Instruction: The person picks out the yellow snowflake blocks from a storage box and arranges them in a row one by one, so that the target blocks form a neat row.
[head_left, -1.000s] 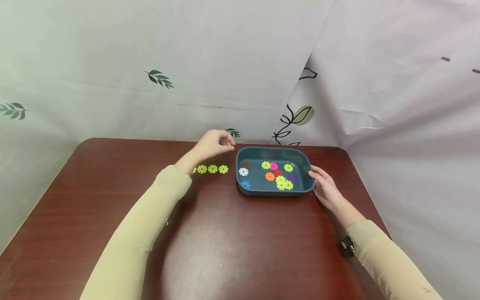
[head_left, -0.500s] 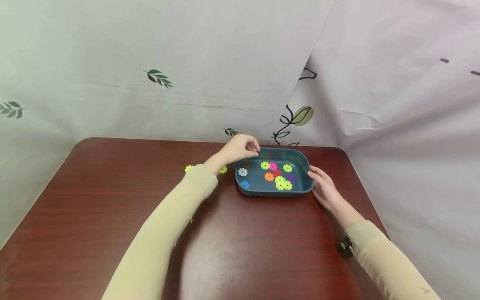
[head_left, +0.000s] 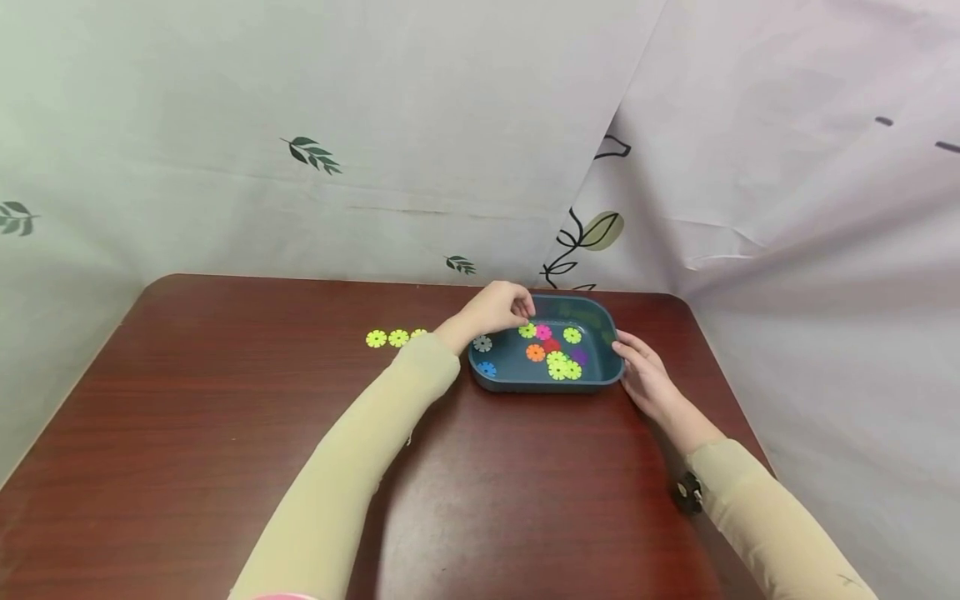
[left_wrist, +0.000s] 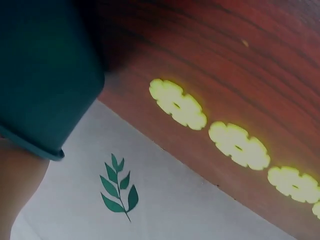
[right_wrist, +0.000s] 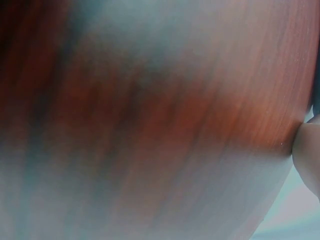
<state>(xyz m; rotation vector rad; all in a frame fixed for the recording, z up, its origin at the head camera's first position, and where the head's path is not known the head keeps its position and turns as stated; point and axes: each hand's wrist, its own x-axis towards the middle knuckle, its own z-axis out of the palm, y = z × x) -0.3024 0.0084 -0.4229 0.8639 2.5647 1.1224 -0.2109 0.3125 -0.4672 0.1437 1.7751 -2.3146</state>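
Left hand (head_left: 495, 308) over tray (head_left: 545, 387), hold unclear — right hand (head_left: 647, 377) gripping it, disc (head_left: 418, 332) half-hidden

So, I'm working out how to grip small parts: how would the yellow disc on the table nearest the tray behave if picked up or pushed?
The yellow disc looks thin, so it's probably light. Its even, unbent outline suggests stiff rather than floppy. Lying flat on the table, it would likely slide, not roll.
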